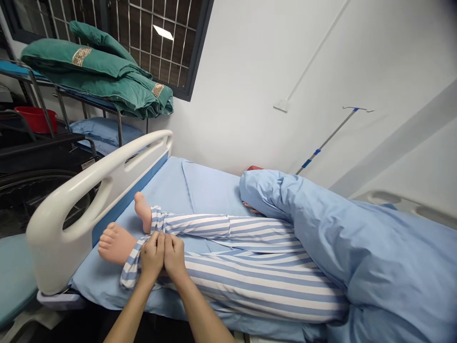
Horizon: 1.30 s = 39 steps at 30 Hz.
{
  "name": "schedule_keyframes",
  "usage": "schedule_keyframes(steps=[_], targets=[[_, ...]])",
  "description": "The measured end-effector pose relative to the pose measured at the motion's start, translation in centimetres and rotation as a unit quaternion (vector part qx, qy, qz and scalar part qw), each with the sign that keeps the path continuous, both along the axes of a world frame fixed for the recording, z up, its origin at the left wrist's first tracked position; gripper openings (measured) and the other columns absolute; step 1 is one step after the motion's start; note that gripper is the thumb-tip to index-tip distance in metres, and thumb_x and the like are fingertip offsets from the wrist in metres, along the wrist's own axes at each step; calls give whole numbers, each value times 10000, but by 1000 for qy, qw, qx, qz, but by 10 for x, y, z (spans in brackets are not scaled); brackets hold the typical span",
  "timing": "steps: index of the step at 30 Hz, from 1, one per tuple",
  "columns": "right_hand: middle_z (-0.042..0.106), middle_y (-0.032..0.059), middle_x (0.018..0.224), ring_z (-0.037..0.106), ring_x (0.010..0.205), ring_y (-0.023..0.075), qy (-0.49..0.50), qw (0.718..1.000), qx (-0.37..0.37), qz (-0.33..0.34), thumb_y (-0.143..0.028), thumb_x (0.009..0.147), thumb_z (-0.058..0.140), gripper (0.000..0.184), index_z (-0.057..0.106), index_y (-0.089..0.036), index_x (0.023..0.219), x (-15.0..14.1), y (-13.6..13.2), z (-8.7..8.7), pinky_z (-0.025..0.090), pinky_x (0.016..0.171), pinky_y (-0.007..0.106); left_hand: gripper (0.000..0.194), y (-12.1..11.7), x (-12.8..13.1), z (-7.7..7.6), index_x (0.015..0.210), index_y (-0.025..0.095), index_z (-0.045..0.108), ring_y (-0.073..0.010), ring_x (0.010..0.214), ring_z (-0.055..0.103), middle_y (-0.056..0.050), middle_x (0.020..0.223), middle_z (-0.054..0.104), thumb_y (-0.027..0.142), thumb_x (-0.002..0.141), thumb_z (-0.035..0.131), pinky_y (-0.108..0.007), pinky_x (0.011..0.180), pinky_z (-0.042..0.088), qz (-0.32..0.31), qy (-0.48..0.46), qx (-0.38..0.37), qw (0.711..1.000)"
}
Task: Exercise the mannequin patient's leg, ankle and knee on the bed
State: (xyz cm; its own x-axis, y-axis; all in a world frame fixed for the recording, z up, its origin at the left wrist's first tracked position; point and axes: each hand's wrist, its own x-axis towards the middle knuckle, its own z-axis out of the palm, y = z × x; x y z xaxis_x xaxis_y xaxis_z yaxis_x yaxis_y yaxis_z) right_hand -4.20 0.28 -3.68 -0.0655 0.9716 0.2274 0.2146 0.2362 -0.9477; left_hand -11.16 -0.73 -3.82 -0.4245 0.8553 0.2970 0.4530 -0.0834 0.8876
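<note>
Left hand [152, 257]: pinching striped trouser cuff [131, 269] above manikin foot [117, 243]
Right hand [174, 257]: pressed against left hand, gripping same fabric
Blue bed sheet [200, 186]: beneath the manikin

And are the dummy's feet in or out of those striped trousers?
Out: both bare feet poke past the cuffs of the striped trousers, and the left hand and right hand grip the cloth by the ankles.

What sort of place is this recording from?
Most likely a hospital ward or nursing training room: there's a bed side rail, an IV pole, and a mannequin lying in striped pyjamas.
</note>
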Motion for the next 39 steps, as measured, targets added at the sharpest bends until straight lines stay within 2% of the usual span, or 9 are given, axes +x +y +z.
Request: schedule_keyframes(steps=[4,8,12,16,19,21,26,34,39], targets=[[425,-28,526,351,531,97,17,1000,-5,-3,-352,832,387,347,420,-164,543,-1,2,1,268,502,222,261,0,0,-5,610,201,416,-127,559,441,17,553,475,345,817,348,-236,573,286,10,45,-15,999],[434,-24,541,352,544,99,54,998,-24,17,-369,815,399,336,444,-156,560,12,2,14,293,514,220,302,-3,17,22,568,193,395,-111,537,424,31,520,453,369,812,370,-222,546,288,9,-24,-11,1000],[373,-36,526,317,529,93,53,998,8,18,-392,823,387,355,405,-166,551,36,-1,32,276,498,218,340,-3,38,42,532,193,332,-91,502,359,53,486,357,391,803,390,-209,506,288,-55,-102,44,992],[371,-36,512,320,511,93,-15,999,34,3,-384,844,367,374,407,-168,541,48,-2,24,238,488,222,335,2,36,21,537,187,390,-99,517,379,37,504,409,395,800,376,-215,514,302,-98,-103,25,990],[444,-17,515,369,511,101,-98,994,56,-9,-357,860,357,381,474,-159,556,45,-2,6,230,504,231,327,4,22,-3,564,179,453,-114,548,428,14,535,489,366,812,353,-231,566,310,-119,-10,-10,993],[483,-6,529,394,518,106,-128,989,67,-17,-342,871,341,385,505,-157,576,41,-2,-3,229,511,235,327,5,13,-11,570,179,461,-118,559,444,7,550,515,348,821,338,-237,584,305,-131,45,-26,990],[489,-4,526,399,515,105,-137,989,62,-19,-336,880,319,403,508,-155,573,33,-2,-5,222,505,236,352,6,1,-10,602,182,497,-131,591,485,-11,594,567,334,842,290,-242,600,309,-142,103,-41,984],[392,-38,494,345,490,88,-117,988,92,29,-352,877,357,398,432,-163,534,33,-11,31,214,494,224,338,1,0,-13,639,193,552,-138,604,508,-27,626,606,328,835,312,-237,588,312,-128,167,-60,976],[460,-17,499,388,493,96,-114,990,76,-19,-333,875,348,395,476,-158,544,33,-9,11,211,495,234,330,0,1,-14,624,194,518,-141,604,500,-22,605,582,340,839,315,-244,613,314,-97,195,-60,974]])
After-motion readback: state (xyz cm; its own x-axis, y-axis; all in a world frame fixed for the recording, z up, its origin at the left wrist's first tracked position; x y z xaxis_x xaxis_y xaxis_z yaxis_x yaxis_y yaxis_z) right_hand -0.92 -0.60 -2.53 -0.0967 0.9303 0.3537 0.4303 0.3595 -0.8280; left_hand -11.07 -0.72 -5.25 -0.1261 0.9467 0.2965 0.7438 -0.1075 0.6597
